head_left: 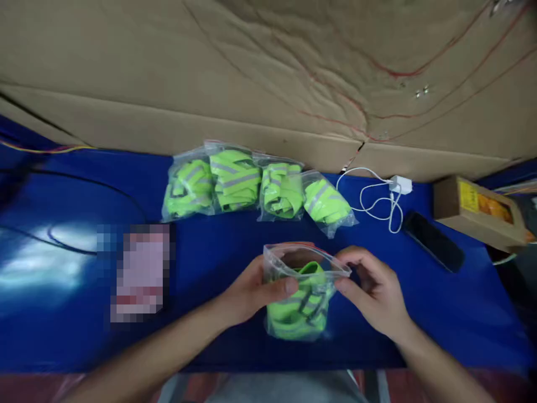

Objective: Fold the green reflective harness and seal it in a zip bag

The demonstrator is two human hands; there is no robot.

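A clear zip bag (pixel 304 263) stands upright at the front of the blue table (pixel 210 252), its mouth open. A folded neon-green reflective vest (pixel 300 313) fills its lower part. My left hand (pixel 255 291) grips the bag's left side with the thumb across the front. My right hand (pixel 373 288) pinches the bag's right top edge between thumb and fingers.
Several bagged green vests (pixel 251 184) lie in a row at the back of the table. A white charger with cable (pixel 388 196), a black phone (pixel 434 240) and a cardboard box (pixel 478 212) sit to the right. A blurred-out card (pixel 140 271) lies left. Cardboard sheets (pixel 268 73) rise behind.
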